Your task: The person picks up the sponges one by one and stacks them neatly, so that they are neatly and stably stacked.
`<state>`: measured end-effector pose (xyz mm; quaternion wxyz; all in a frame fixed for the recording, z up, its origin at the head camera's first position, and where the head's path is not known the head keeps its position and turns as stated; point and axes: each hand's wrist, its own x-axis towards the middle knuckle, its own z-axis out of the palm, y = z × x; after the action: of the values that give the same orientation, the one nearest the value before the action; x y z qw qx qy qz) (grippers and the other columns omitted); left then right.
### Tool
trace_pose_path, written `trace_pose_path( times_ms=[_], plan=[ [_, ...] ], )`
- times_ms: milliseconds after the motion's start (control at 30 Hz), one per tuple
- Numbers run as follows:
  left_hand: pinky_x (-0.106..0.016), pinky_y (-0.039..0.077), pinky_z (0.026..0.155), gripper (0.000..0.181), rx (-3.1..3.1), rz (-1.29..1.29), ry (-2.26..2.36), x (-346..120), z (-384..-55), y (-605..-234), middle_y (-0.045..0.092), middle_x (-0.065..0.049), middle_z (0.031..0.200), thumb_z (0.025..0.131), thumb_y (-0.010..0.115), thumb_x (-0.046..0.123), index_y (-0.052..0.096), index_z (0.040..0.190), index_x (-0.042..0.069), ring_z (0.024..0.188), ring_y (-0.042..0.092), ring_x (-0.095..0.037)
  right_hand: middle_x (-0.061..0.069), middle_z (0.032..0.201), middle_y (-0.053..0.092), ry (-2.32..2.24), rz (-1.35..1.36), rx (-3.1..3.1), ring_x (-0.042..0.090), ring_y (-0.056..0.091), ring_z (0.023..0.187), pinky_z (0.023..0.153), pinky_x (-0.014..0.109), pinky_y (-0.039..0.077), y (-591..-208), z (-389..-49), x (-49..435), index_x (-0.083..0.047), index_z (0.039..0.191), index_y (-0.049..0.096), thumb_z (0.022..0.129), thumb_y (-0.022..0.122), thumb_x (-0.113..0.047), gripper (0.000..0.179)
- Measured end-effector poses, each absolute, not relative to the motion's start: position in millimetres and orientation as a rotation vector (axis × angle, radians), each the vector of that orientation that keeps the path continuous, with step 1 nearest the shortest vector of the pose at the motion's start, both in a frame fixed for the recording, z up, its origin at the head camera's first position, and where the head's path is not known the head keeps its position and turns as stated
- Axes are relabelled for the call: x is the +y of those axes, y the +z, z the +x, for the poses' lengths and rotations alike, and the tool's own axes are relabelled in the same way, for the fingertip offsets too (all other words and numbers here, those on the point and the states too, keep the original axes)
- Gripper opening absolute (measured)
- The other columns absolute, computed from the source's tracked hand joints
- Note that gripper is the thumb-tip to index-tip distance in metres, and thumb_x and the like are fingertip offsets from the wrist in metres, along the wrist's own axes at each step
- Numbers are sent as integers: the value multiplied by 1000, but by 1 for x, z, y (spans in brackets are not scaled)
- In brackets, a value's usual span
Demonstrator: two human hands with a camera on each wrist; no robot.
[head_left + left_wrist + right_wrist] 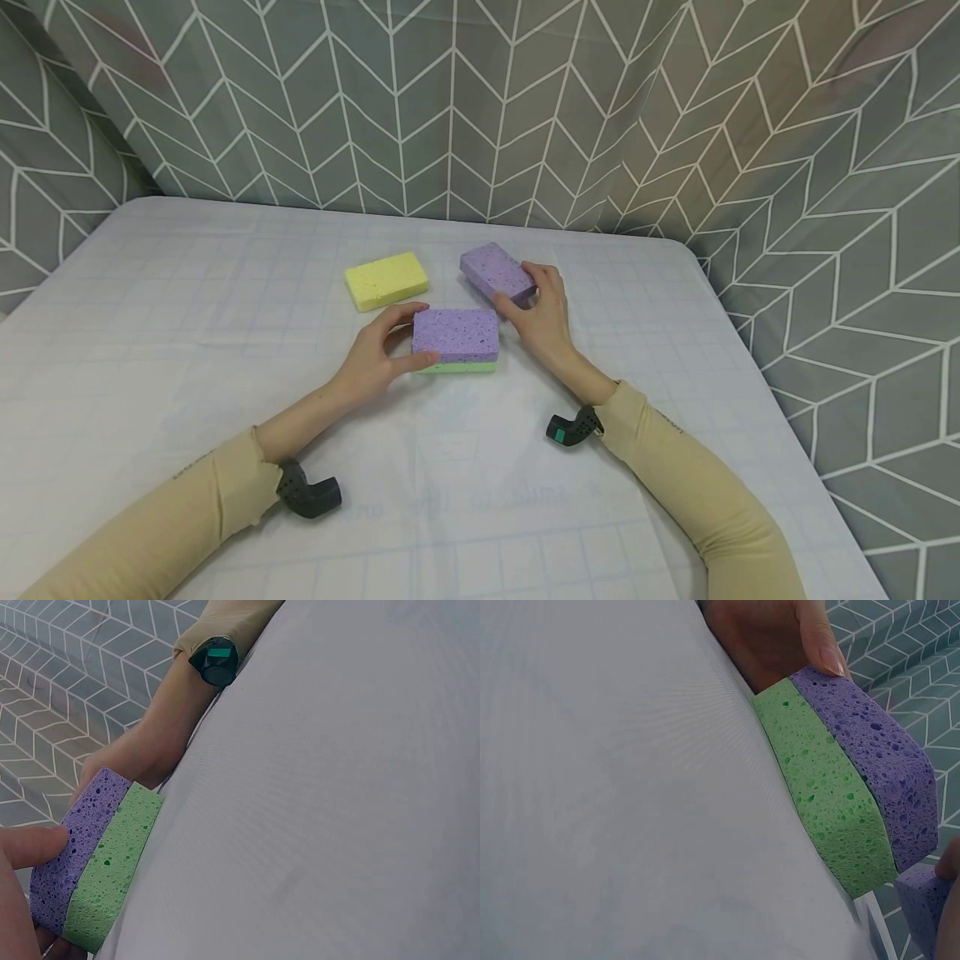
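A purple sponge (pixel 455 335) lies flat on a green sponge (pixel 468 367) near the middle of the table, their edges lined up closely. My left hand (pixel 378 346) holds the purple one at its left end, thumb at the front edge and fingers behind. In the left wrist view the thumb (pixel 37 844) presses the purple side of the stack. Behind and to the right, my right hand (pixel 542 312) grips a second purple sponge (pixel 495 271) by its right end, thumb in front. That sponge sits at an angle. A yellow sponge (pixel 387 282) lies behind my left hand.
A white cloth with a faint grid covers the table (pixel 187 350). Grey patterned curtains (pixel 420 108) hang behind the table and along its sides. Each wrist wears a dark camera, the left one (pixel 307 492) and the right one (pixel 573 427).
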<state>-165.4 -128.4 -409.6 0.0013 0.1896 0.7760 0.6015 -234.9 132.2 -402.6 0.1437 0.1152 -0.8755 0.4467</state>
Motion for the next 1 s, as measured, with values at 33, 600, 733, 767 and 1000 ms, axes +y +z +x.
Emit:
trace_pose_path(
  times_ms=[33,600,733,767,1000],
  plan=[
    [-42,39,119,71,2436,596,1889,-128,-165,-409,50,-18,143,81,80,0,45,143,-2,135,47,-34,13,134,48,1290,337,-2519,27,45,125,108,43,39,-403,-235,132,0,142,49,86,73,-30,68],
    [-42,39,119,71,2433,591,1892,-128,-165,-409,50,-17,142,81,79,0,45,143,-2,134,47,-33,13,132,50,1302,421,-2436,28,47,126,109,45,38,-403,-233,133,0,139,53,84,71,-29,64],
    [-42,39,119,71,2432,590,1892,-128,-165,-409,50,-17,142,81,80,0,45,143,-2,134,48,-33,14,132,50,1309,438,-2420,28,48,125,108,46,39,-403,-234,133,0,138,53,84,70,-29,64],
    [-42,39,119,71,2433,590,1892,-128,-166,-410,50,-17,142,81,80,0,45,143,-2,134,48,-33,14,132,51,1310,444,-2415,28,48,125,108,45,39,-404,-234,133,0,138,53,84,70,-29,64],
    [-42,39,119,70,2430,589,1896,-128,-165,-409,51,-16,142,81,80,0,46,143,-1,134,48,-33,14,129,52,1318,501,-2360,28,49,124,107,43,41,-406,-235,134,1,136,54,83,69,-32,64]
  ],
)
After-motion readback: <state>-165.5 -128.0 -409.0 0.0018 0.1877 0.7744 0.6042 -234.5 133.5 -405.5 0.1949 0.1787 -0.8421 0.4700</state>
